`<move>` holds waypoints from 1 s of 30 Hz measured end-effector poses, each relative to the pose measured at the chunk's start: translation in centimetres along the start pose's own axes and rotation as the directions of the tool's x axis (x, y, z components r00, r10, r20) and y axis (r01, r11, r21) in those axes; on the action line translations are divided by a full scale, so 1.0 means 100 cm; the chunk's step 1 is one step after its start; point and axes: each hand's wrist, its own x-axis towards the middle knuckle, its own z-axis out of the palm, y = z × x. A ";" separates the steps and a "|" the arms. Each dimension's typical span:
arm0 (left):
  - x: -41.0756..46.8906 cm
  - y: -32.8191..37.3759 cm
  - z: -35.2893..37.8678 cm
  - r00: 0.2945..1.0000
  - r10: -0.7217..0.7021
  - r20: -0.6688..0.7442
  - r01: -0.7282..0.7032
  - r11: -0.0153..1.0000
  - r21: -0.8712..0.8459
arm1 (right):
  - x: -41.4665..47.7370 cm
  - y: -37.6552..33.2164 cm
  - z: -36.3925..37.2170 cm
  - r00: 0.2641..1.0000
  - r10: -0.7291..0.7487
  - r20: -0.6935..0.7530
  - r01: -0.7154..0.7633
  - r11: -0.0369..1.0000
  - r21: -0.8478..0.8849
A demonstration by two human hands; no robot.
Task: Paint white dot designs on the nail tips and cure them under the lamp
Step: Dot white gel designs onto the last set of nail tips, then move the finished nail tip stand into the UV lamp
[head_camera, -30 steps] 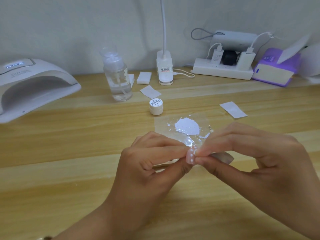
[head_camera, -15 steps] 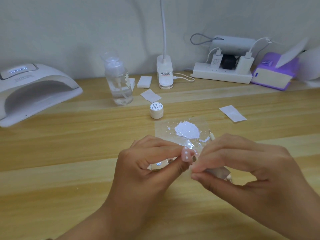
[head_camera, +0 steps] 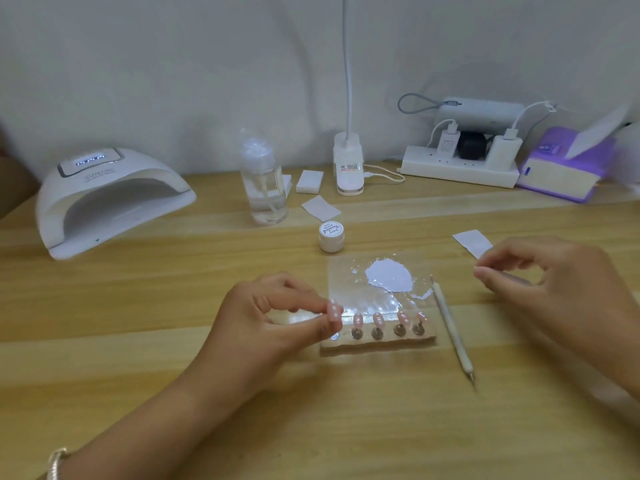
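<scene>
Low over the middle of the pale wooden bench (head_camera: 138, 306), the left hand (head_camera: 277, 317) reaches in from the lower left with its forearm angled across the boards. Its thumb and forefinger are curled and pinch a pink nail tip with white dots (head_camera: 334, 311). The other fingers arch above it.

That tip stands upright at the left end of a flat beige holder block (head_camera: 377, 342), just beside a row of four more pink nail tips (head_camera: 378, 318) standing on small round metal stands. The thumb hides whether the pinched tip is seated on a stand.

The right hand (head_camera: 554, 292) hovers to the right of the block, well apart from it, wrist high and fingers curled toward the thumb. The blur there hides whether it holds anything.

Between the hands, a slim white dotting tool (head_camera: 450, 327) lies on the bench just right of the block. Behind the block, a clear plastic sheet (head_camera: 349, 289) carries a blob of white paint (head_camera: 389, 275), and a small white jar (head_camera: 331, 236) stands beyond it. A white arched curing lamp (head_camera: 114, 199) sits at the far left with its opening facing the hands.
</scene>
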 end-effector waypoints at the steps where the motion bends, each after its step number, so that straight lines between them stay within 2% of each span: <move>1: 0.000 -0.001 0.001 1.000 -0.022 0.012 0.022 1.000 0.009 | 0.000 0.002 0.001 1.000 0.018 0.011 -0.018 1.000 -0.009; 4: 0.001 -0.004 0.004 0.999 -0.029 0.024 0.027 0.997 0.066 | 0.001 0.004 0.005 0.999 0.032 0.036 -0.032 0.999 0.003; 9: 0.000 -0.011 0.006 0.998 -0.041 0.047 0.033 0.988 0.148 | 0.002 0.006 0.010 0.995 -0.022 0.094 0.029 0.997 -0.078; 15: 0.000 -0.014 0.007 1.000 -0.024 0.008 0.022 0.983 0.181 | 0.002 0.011 0.012 0.993 -0.044 0.113 0.057 0.992 -0.110; 24: 0.000 -0.008 0.008 1.000 0.013 0.022 -0.019 0.945 0.326 | 0.001 0.010 0.012 0.996 -0.075 0.058 0.080 0.993 -0.092; 30: 0.002 -0.010 0.009 0.999 0.038 0.036 -0.048 0.941 0.335 | 0.001 0.008 0.011 0.996 -0.057 0.066 0.061 0.996 -0.066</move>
